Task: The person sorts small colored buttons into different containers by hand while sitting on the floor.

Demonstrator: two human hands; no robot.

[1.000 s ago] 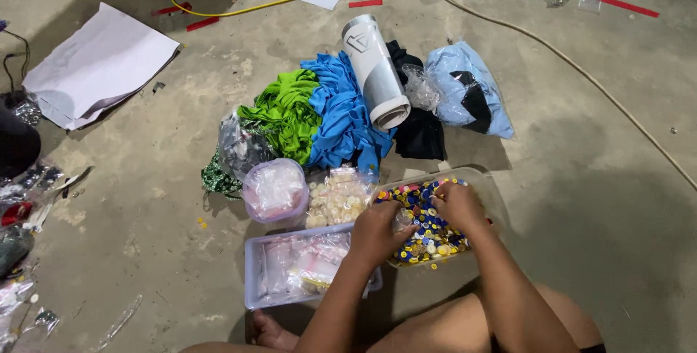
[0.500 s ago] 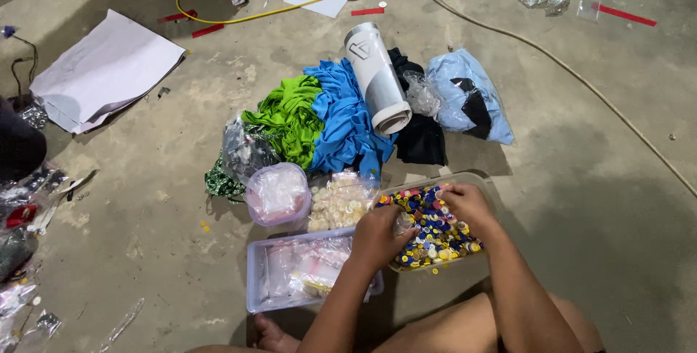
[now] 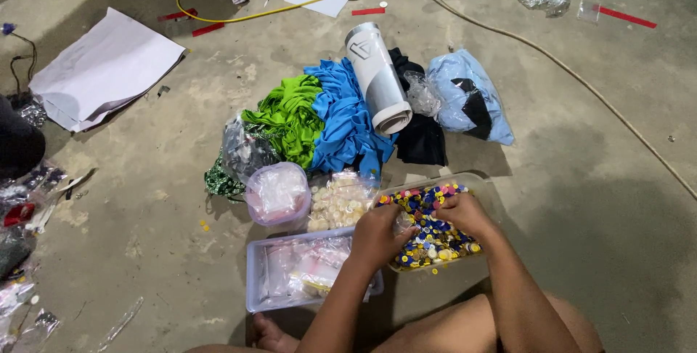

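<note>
From the head camera, both hands have stayed over the tray of buttons (image 3: pixel 435 226) since a second ago, and the view has drifted slightly lower over the floor. The left hand (image 3: pixel 377 237) rests at the tray's near left edge with fingers curled in; it seems to pinch a small clear bag (image 3: pixel 404 221), though the grip is hard to make out. The right hand (image 3: pixel 465 211) lies on the coloured buttons, fingers bent and close together; whether it holds any I cannot tell. Just left of the tray sits a clear box of small bags (image 3: pixel 290 269). Beyond lie a bag of pale buttons (image 3: pixel 337 200), a blue cloth (image 3: pixel 348 117) and a green cloth (image 3: pixel 290 117).
</note>
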